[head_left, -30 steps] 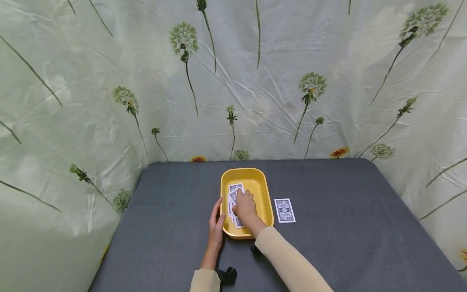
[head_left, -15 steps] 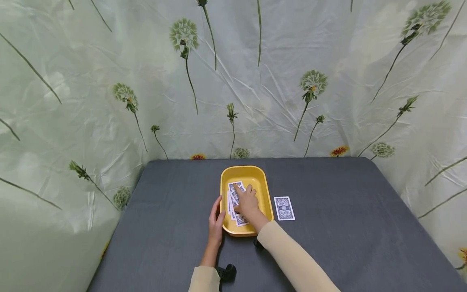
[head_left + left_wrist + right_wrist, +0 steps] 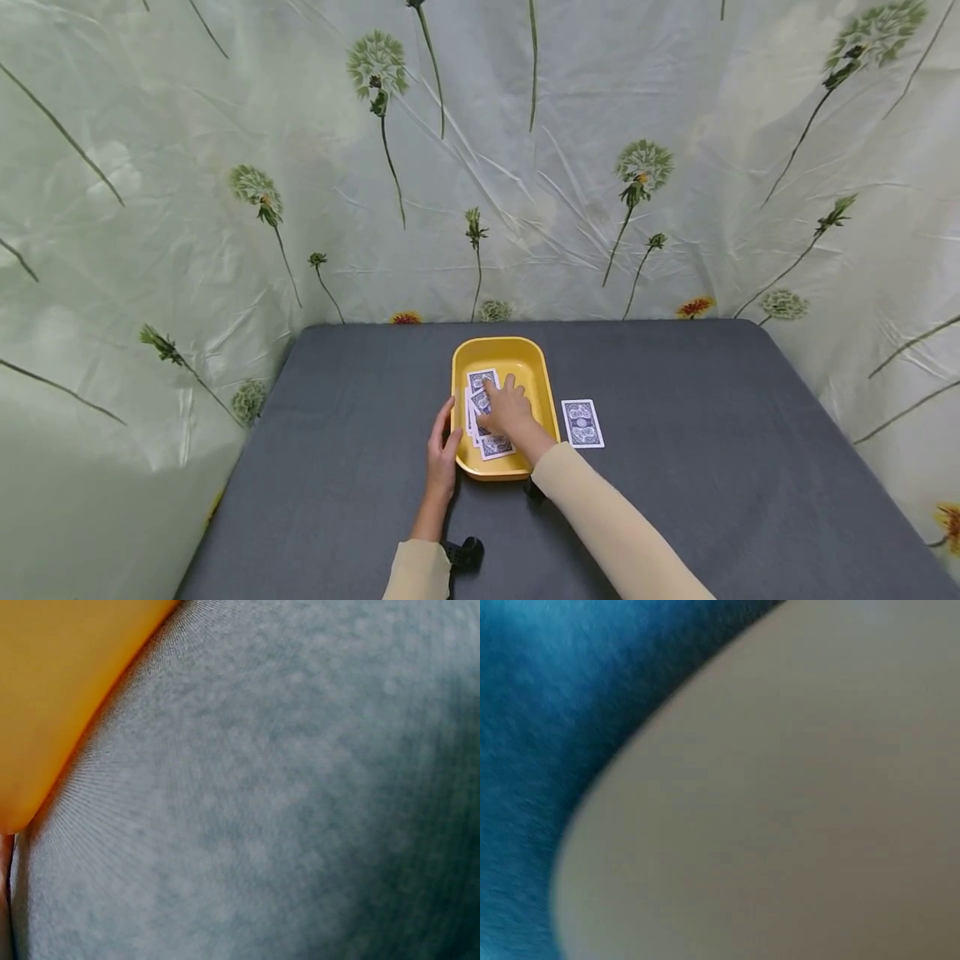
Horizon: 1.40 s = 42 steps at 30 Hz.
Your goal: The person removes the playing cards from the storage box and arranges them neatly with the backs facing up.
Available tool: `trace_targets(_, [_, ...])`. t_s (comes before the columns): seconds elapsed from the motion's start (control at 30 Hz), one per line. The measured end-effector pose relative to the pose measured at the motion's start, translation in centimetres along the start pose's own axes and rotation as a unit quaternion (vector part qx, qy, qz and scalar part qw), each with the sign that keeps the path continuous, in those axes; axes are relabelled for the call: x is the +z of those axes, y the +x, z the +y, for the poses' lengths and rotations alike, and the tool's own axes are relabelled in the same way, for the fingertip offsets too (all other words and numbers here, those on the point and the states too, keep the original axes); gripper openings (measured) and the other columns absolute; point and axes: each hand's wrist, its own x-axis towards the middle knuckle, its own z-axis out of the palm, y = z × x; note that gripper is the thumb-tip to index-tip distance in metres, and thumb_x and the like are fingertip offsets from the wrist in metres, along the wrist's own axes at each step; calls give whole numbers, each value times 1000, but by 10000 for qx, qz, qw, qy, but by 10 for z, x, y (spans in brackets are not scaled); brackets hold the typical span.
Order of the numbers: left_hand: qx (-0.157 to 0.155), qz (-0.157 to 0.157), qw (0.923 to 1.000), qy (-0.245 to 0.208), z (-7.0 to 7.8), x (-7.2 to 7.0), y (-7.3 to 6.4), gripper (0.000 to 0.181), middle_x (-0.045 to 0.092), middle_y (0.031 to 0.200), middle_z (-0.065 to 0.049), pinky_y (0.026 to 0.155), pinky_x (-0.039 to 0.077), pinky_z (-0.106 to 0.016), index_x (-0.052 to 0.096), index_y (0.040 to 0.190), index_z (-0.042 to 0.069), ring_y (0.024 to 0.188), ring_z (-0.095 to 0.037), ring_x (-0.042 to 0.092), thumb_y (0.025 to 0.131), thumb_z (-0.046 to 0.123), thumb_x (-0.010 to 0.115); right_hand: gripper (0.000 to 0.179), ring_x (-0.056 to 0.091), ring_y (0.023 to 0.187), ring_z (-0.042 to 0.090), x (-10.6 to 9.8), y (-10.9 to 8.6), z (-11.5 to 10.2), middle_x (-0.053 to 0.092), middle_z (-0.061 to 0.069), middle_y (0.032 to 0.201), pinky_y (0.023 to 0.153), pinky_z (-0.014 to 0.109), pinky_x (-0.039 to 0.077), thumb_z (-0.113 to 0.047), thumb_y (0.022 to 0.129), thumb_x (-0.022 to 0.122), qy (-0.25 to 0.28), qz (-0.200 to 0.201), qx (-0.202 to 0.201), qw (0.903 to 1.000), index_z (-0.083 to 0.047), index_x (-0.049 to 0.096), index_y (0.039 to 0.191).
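Observation:
A yellow tray [image 3: 529,360] sits on the dark grey table. Several blue-and-white playing cards [image 3: 497,447], backs up, lie overlapping along its left side. My right hand [image 3: 510,412] reaches into the tray over these cards, index finger and thumb spread apart with their tips on them; the palm hides part of the pile. At the tray's left wall my left hand [image 3: 441,454] rests with long, fairly straight fingers and the thumb at the rim. The left wrist view has the tray's outer wall [image 3: 67,682]; a beige sleeve [image 3: 765,810] fills most of the right wrist view.
One single playing card [image 3: 582,423] lies back up on the table [image 3: 697,467], just right of the tray. Behind the table's far edge hangs a pale cloth [image 3: 570,225] printed with dandelions. A black strap piece [image 3: 467,553] is at the left wrist.
My right hand's fingers have spread out over the pile, and the nearest card has slid slightly rightward. The left hand stays at the tray wall. The head view has tilted down slightly.

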Motion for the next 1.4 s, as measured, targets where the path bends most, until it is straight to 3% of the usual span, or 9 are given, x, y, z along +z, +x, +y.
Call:
trace_targets(0.1, [-7, -64, 10000, 7, -2, 0, -1, 47, 37, 142, -20, 93, 30, -9, 39, 134, -2, 129, -23, 34, 88, -4, 42, 72, 47, 95, 28, 0, 3, -1, 41, 18, 119, 76, 36, 46, -45, 75, 68, -177, -303, 114, 9993, -26, 38, 137])
trace_targets(0.33, [-27, -53, 9999, -127, -30, -3, 6, 47, 36, 144, -12, 95, 28, -8, 40, 136, 8, 127, -6, 35, 90, 2, 43, 75, 49, 99, 30, -2, 2, -3, 44, 20, 119, 82, 39, 45, -40, 75, 70, -178, -641, 227, 9975, -19, 36, 138])
trace_targets(0.47, [121, -18, 9999, 45, -36, -4, 6, 47, 37, 143, -12, 96, 27, -8, 40, 137, 9, 128, -7, 34, 90, 4, 44, 79, 50, 98, 32, -4, -6, -5, 43, 22, 120, 82, 40, 46, -33, 73, 73, 74, -531, 245, 9983, -12, 34, 138])
trace_targets(0.67, [46, -18, 9998, -173, -32, -5, 3, 47, 37, 143, -14, 95, 27, -7, 40, 136, 5, 121, 6, 35, 89, -2, 43, 78, 49, 94, 32, 4, -18, -5, 41, 23, 120, 75, 40, 48, -28, 70, 76, 444, 13, 40, 9990, -9, 37, 135])
trace_targets(0.83, [26, -8, 10000, -95, -12, -5, 0, 48, 37, 142, -17, 94, 30, -9, 40, 135, 1, 127, -12, 37, 88, -2, 42, 75, 47, 92, 31, 7, -24, -4, 41, 21, 116, 71, 40, 49, -31, 70, 76, 561, 366, -101, 9977, -8, 39, 132])
trace_targets(0.97, [-96, -4, 10000, 9, -4, -5, 0, 48, 37, 143, -16, 95, 30, -10, 39, 135, 3, 130, -26, 32, 88, -1, 43, 75, 47, 96, 30, 6, -28, -3, 42, 19, 115, 70, 41, 50, -37, 69, 75, 171, 468, -79, 9987, -10, 42, 130])
trace_targets(1.1, [-90, -29, 10000, -29, -3, -4, 1, 48, 36, 143, -15, 96, 28, -10, 39, 136, 3, 131, -21, 32, 88, -2, 43, 75, 48, 96, 32, 0, -33, -1, 43, 18, 115, 71, 43, 48, -33, 66, 79, 81, 52, -163, 9998, -11, 44, 128])
trace_targets(1.3, [37, -45, 9999, -89, -5, -2, 3, 48, 37, 143, -15, 95, 27, -8, 40, 136, 3, 122, 1, 35, 87, -1, 44, 78, 52, 90, 32, -9, -34, 4, 42, 18, 115, 75, 39, 47, -22, 62, 82, -23, -799, -461, 9957, -15, 41, 128])
trace_targets(1.4, [-7, -44, 10000, -85, -4, -2, 3, 49, 38, 143, -14, 95, 28, -8, 40, 136, 4, 122, 1, 36, 87, 0, 44, 82, 52, 88, 30, -11, -33, 5, 41, 17, 116, 75, 37, 46, -18, 60, 82, -92, -983, -510, 9938, -19, 39, 130])
